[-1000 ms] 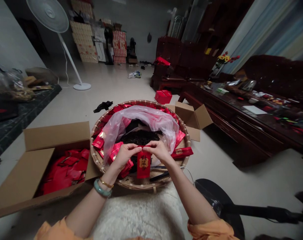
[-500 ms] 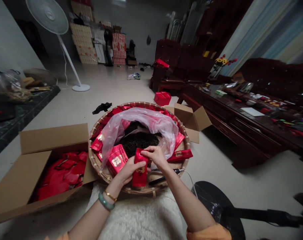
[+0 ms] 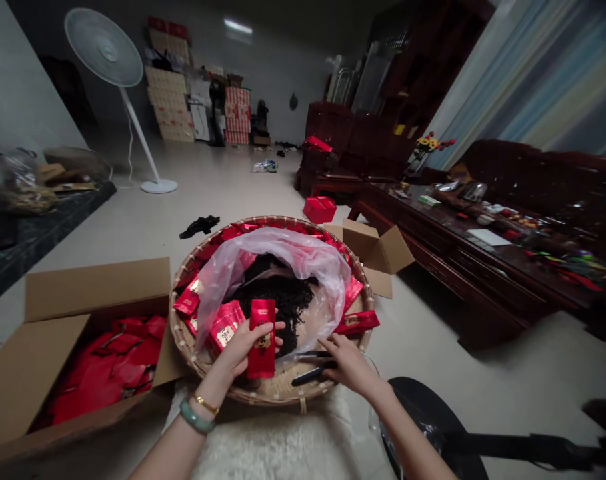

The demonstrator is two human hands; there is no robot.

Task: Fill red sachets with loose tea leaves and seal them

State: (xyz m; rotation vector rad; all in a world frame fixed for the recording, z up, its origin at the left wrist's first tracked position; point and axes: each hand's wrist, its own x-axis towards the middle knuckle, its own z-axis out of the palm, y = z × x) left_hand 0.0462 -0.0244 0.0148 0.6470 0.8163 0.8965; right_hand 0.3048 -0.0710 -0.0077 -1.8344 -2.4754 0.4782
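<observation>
Two hands work apart: fingers of the left hand (image 3: 237, 352) clamp a red packet (image 3: 261, 350) firmly upright; fingers of the right hand (image 3: 350, 365), loosely apart, sit just beside a black-handled tool (image 3: 310, 375) in the bamboo basket (image 3: 277, 398).

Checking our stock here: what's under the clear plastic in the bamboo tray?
A heap of loose dark tea sits under the clear plastic, on the woven bamboo tray. The plastic's milky folds hide the heap's far part and how much lies beneath.

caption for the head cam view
Left hand holds a red packet over a bamboo tray of dark tea, right hand beside a black-handled tool
</observation>
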